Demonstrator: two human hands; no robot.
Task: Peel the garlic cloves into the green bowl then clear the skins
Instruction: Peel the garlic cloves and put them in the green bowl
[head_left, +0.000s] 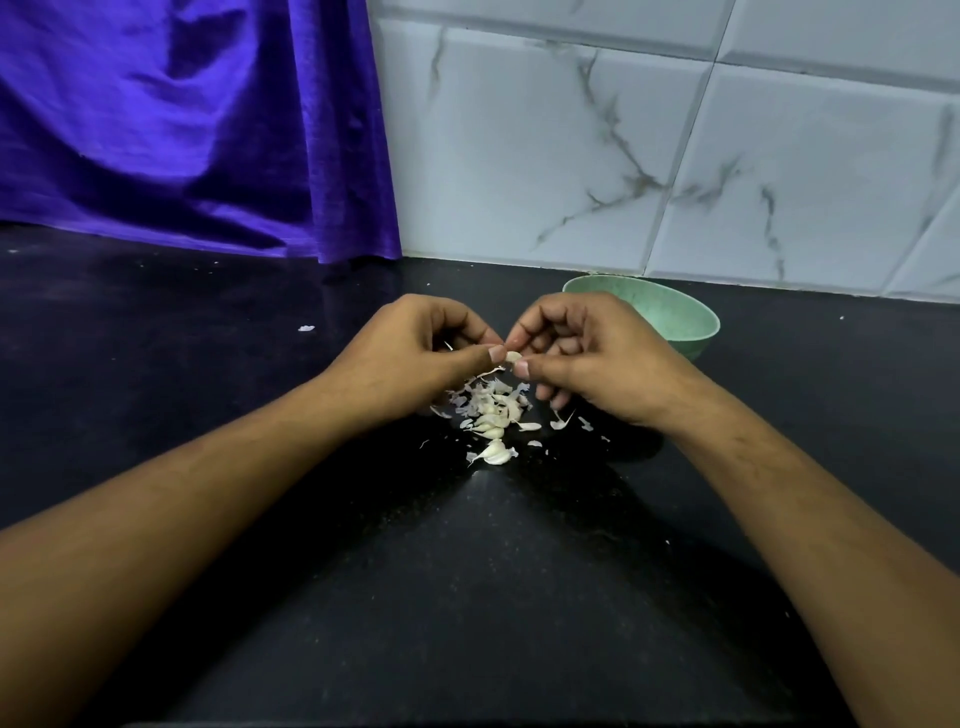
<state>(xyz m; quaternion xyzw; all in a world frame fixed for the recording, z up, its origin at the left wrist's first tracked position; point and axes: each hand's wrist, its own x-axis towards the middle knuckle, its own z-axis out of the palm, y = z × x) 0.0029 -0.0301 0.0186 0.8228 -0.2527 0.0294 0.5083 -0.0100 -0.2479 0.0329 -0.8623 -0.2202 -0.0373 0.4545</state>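
Two sets of fingers: the left hand (415, 353) and the right hand (587, 353) meet in mid-frame, thumb tips almost touching. The fingers (519, 332) of both hands are curled inward, and together they pinch one garlic clove (513, 357).
Held clove: only a small pale part shows between the thumbnails. It seems to lie roughly across, from one hand to the other, but its pointed end is hidden, so I cannot tell which way it points.
Loose skin: a thin strip (488, 371) trails from the clove down and to the left, under the left thumb.
Pile: a heap of skins and cloves (491, 408) lies on the counter (493, 571) directly below the hands, with the pieces pointing every way. Flakes are scattered to its right, under the right hand.
Lone clove: one clove (496, 453) lies just nearer the person than the pile. Its long axis runs roughly left to right, and skin clings to both ends.
Green bowl: the green bowl (675, 312) stands upright behind the right hand, partly hidden by it, close to the foot of the wall. The part of its inside that shows is speckled green.
Forearms: both are bare and angle in from the lower corners.
Counter: black and speckled, with one white scrap (306, 328) lying well to the left of the hands.
Backdrop: a purple cloth (182, 130) hangs down to the counter at the left, and white marbled tiles (623, 156) cover the wall at the right.
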